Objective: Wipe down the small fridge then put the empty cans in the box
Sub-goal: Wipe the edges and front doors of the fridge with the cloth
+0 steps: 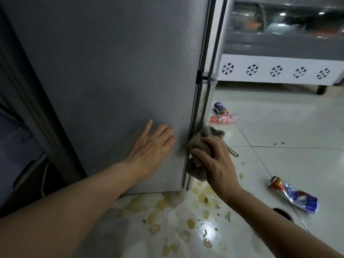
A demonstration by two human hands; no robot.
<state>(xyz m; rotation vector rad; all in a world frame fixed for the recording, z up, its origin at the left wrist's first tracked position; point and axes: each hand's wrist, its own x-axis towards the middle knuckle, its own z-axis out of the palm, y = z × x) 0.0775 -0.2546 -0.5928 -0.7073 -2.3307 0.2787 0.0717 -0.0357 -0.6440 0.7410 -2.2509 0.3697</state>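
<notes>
Left hand (150, 146) flat on fridge (111, 71), fingers straight; right hand (214, 161) bunching soft, limp cloth (199, 144) against corner seam; probably light, dentable cans (294, 196) best gripped mid-body.

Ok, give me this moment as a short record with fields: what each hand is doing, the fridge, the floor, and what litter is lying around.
left hand: left hand rests flat, fingers straight, on the grey side of the fridge
right hand: right hand grips a bunched grey cloth against the fridge's front corner edge
floor: yellowish spill spread on the white tiles below that corner
litter: crushed red and blue can to the right; blue can and pink-labelled plastic bottle farther back
box: not in view
</notes>
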